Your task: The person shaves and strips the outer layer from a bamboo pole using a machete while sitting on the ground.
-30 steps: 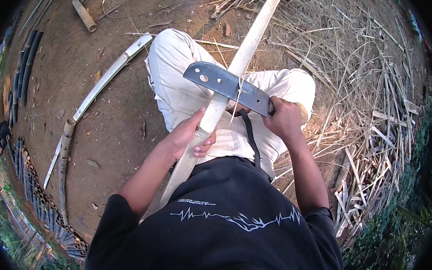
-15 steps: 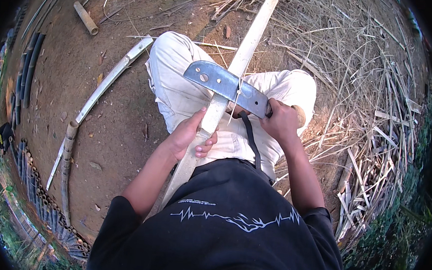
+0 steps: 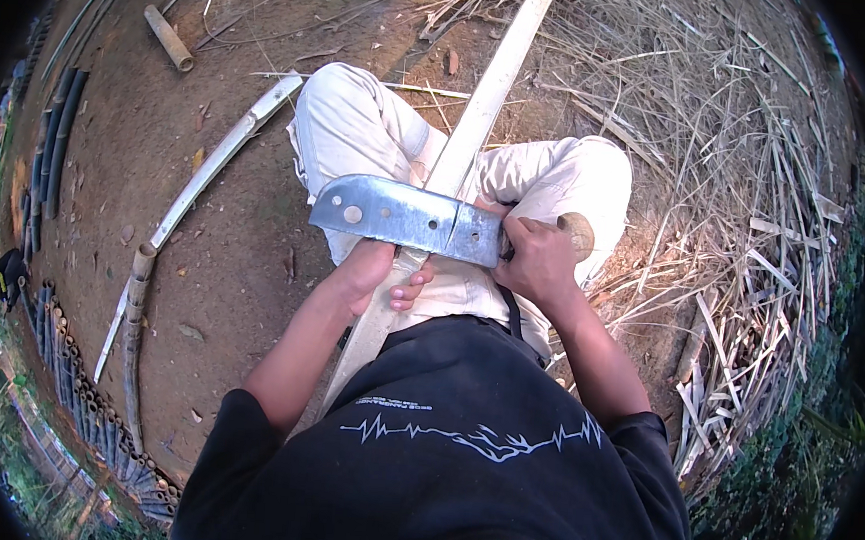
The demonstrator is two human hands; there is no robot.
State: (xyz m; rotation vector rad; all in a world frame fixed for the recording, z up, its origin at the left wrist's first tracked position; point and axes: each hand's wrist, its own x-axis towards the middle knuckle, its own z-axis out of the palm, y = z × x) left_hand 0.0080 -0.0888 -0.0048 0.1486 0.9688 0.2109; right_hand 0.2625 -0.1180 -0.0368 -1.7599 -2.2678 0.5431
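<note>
A long pale bamboo strip (image 3: 491, 99) runs from the far side across my lap to my waist, tilted a little to the right at its far end. My left hand (image 3: 372, 278) is wrapped round it close to my body, with its thumb partly hidden under the blade. In my right hand (image 3: 535, 261) is a broad cleaver (image 3: 401, 215), gripped where the handle meets the blade; the wooden handle's round end pokes out to the right. The cleaver's wide grey blade, pierced with several holes, lies crosswise over the strip just beyond my left hand.
Split bamboo lengths (image 3: 222, 157) lie on the dirt to the left, beside a short bamboo tube (image 3: 169, 39). Several bamboo poles (image 3: 83, 386) are lined up at the far left edge. Thin shavings (image 3: 663, 136) and pale offcuts (image 3: 737, 362) are heaped on the right.
My right hand has drawn the cleaver toward me and to the left along the strip, so the blade now partly covers my left hand. The left hand stays in place.
</note>
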